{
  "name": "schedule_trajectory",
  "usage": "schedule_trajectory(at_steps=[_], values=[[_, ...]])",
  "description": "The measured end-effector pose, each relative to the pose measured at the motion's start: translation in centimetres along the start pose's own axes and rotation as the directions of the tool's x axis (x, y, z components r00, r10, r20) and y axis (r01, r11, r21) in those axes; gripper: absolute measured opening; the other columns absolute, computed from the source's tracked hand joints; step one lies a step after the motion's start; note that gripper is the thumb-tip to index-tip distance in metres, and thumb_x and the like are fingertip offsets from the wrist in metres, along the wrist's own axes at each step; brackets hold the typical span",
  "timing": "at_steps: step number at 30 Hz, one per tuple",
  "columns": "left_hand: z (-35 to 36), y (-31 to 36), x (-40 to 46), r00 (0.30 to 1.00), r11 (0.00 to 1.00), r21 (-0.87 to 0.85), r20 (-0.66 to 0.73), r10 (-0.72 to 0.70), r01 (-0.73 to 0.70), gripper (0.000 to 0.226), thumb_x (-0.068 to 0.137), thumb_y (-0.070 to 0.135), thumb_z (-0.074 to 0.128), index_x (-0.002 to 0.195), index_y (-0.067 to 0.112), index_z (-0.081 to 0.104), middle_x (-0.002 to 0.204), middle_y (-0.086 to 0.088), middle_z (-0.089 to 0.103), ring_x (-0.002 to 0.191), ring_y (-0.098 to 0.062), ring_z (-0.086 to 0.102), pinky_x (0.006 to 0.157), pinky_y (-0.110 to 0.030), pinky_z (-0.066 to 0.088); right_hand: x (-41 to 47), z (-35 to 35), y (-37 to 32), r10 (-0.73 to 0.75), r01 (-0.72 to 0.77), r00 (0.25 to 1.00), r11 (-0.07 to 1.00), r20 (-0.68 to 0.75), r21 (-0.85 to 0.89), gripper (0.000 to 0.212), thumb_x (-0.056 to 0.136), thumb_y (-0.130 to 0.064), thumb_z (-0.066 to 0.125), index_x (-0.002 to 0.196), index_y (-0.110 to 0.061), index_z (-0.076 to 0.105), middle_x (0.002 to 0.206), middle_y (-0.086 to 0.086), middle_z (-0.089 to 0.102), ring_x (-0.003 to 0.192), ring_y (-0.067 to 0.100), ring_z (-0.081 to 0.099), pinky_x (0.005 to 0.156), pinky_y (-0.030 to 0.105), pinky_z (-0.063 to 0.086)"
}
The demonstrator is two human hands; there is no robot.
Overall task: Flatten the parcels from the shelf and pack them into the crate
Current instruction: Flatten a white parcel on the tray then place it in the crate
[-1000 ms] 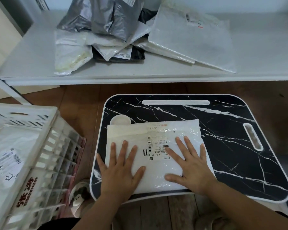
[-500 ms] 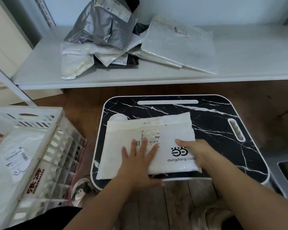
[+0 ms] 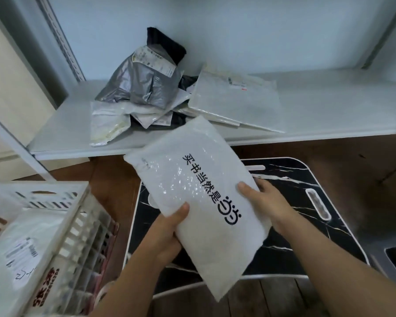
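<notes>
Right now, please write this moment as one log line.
step: pack | white parcel: lifted above black tray | left hand, right hand: gripping | crate: holds parcel

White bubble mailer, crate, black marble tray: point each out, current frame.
white bubble mailer (image 3: 188, 193): head view, on its printed face, above the logo.
crate (image 3: 78, 216): head view, on its slotted right wall.
black marble tray (image 3: 290, 179): head view, on bare top surface right of the mailer.

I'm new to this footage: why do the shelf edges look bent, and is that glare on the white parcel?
Head view: the wide-angle lens bows the shelf edge; glossy wrinkles on the white parcel catch small highlights; the crate at the frame's edge looks soft and stretched.
</notes>
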State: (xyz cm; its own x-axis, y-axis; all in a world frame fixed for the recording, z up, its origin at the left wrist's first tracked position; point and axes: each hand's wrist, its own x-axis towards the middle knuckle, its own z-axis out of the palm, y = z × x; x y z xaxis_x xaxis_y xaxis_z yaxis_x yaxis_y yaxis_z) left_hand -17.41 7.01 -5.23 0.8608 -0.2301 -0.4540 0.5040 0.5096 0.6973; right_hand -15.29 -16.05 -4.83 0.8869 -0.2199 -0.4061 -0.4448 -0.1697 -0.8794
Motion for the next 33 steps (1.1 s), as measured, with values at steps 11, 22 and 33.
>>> schedule_trajectory(at_steps=[11,22,33], values=[[-2.4,-5.3,1.6,0.879,-0.135,0.987,0.135,0.458,-0.082,0.012,0.088,0.033,0.065,0.083,0.023,0.060,0.076,0.009,0.062,0.065,-0.006,0.057,0.060,-0.019,0.043,4.9,2.6,0.9,-0.467,0.361,0.849,0.167,0.249,-0.917,0.060,0.096,-0.046,0.048,0.150,-0.036,0.024,0.138,0.000,0.044,0.137,0.020,0.028,0.113,0.045,0.005],[-8.8,-8.0,8.0,0.896,-0.616,0.784,0.321,0.306,-0.071,0.056,0.094,0.050,0.030,0.148,0.037,0.026,0.157,0.000,0.027,0.145,-0.031,0.017,0.105,-0.066,0.012,2.4,10.8,11.8,-0.375,0.344,0.899,0.284,0.227,-0.895,0.054,0.099,-0.058,0.013,0.143,-0.039,0.037,0.157,0.003,0.030,0.145,0.036,0.021,0.100,0.071,0.014],[-10.2,-6.0,8.4,0.927,-0.608,0.783,0.312,0.207,-0.128,0.064,0.094,0.064,0.017,0.150,0.033,0.024,0.159,0.007,0.019,0.145,-0.024,0.020,0.108,-0.056,0.015,2.3,8.7,11.7,-0.264,0.401,0.903,0.235,0.339,-0.885,0.083,0.082,-0.085,0.024,0.146,-0.034,0.037,0.158,0.008,0.024,0.146,0.035,0.018,0.102,0.070,0.012]])
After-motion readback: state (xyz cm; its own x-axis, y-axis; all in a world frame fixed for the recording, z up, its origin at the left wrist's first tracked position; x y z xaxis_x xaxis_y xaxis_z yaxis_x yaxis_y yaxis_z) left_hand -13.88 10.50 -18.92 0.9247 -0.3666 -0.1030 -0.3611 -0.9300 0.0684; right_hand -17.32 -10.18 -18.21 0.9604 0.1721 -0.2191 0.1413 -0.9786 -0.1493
